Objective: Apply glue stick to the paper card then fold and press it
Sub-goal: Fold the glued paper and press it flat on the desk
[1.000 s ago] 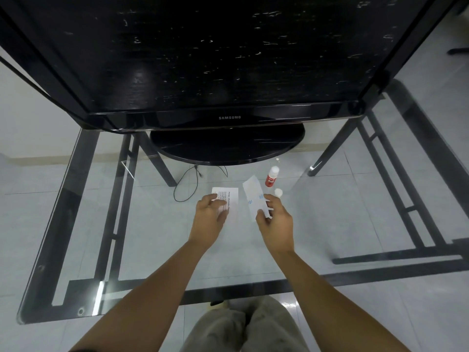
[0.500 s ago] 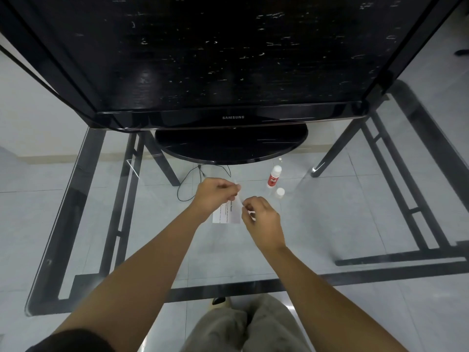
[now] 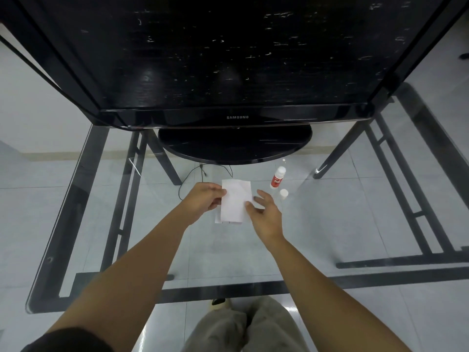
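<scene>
A white paper card (image 3: 235,199) lies blank side up over a second white card whose lower edge (image 3: 218,220) peeks out beneath it, on the glass table (image 3: 330,237). My left hand (image 3: 205,199) pinches the top card's left edge between thumb and fingers. My right hand (image 3: 264,212) touches its lower right corner with the thumb, the other fingers spread apart. A red and white glue stick (image 3: 277,177) lies uncapped to the right of the card, and its white cap (image 3: 283,193) stands just below it.
A black Samsung TV (image 3: 236,72) on an oval stand (image 3: 234,146) fills the far half of the table. A thin black cable (image 3: 200,174) hangs behind the card. The table's near edge (image 3: 228,288) runs just above my knees.
The two cards lay apart a second ago, one under each hand. Both hands then met over the left card, and now one card lies flat on top of the other.
</scene>
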Demonstrator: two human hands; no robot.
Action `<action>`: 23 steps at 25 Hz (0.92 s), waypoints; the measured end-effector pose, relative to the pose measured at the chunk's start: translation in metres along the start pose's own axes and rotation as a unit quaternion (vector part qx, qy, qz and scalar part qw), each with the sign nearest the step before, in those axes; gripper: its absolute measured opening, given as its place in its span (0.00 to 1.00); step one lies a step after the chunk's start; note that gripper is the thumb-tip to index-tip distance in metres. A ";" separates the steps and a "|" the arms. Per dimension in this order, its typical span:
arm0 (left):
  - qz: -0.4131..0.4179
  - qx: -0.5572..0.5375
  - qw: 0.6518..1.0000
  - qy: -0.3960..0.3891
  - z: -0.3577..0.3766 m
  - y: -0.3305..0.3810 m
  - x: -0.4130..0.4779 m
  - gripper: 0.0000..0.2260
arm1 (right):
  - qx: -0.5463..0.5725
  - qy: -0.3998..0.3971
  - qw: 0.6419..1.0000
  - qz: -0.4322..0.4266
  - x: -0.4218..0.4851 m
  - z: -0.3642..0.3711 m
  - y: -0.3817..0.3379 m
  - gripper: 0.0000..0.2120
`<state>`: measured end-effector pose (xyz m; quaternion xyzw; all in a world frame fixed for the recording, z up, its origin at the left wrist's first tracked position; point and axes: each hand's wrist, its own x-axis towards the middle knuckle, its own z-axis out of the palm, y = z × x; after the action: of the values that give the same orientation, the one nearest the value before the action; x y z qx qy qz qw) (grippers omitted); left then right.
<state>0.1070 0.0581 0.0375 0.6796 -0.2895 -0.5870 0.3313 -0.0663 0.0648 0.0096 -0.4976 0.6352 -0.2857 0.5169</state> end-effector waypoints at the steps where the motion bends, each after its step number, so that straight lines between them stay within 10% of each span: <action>1: 0.000 0.010 1.000 0.007 0.000 -0.005 0.001 0.03 | -0.014 -0.004 1.000 0.003 0.002 0.002 0.001 0.22; 8: 0.081 0.226 0.952 0.190 0.018 -0.042 0.009 0.08 | -0.084 -0.002 0.996 -0.022 0.008 0.024 0.015 0.20; 23: 0.092 0.156 0.960 0.213 0.034 -0.044 0.017 0.13 | -0.097 0.035 0.993 -0.053 0.028 0.014 0.024 0.14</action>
<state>0.0763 0.0683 -0.0111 0.8025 -0.3617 -0.3428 0.3279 -0.0602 0.0493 -0.0260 -0.5679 0.6503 -0.2669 0.4282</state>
